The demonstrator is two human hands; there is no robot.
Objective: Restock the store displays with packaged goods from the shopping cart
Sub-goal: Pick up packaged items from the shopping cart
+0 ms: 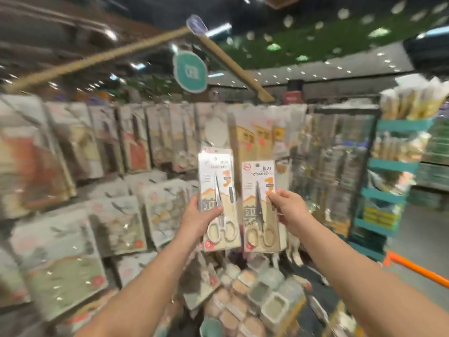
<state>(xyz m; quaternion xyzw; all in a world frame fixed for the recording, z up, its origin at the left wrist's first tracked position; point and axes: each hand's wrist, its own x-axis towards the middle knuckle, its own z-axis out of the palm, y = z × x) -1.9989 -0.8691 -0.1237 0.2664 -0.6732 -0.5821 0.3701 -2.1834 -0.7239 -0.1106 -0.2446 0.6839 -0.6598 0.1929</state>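
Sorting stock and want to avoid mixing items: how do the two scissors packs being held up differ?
The left pack, gripped by the left hand, holds silver-handled scissors and sits higher. The right pack, pinched by the right hand, holds gold-handled scissors and sits lower. Both are upright cards with similar orange-and-white print.

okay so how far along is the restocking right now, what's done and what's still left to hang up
Done: the display wall already hangs full of carded packs, though who put them there can't be told. In hand: the left hand grips one scissors pack, the right hand another scissors pack, both held up before the wall, neither hung yet. Left: hanging both; the cart's contents aren't visible.
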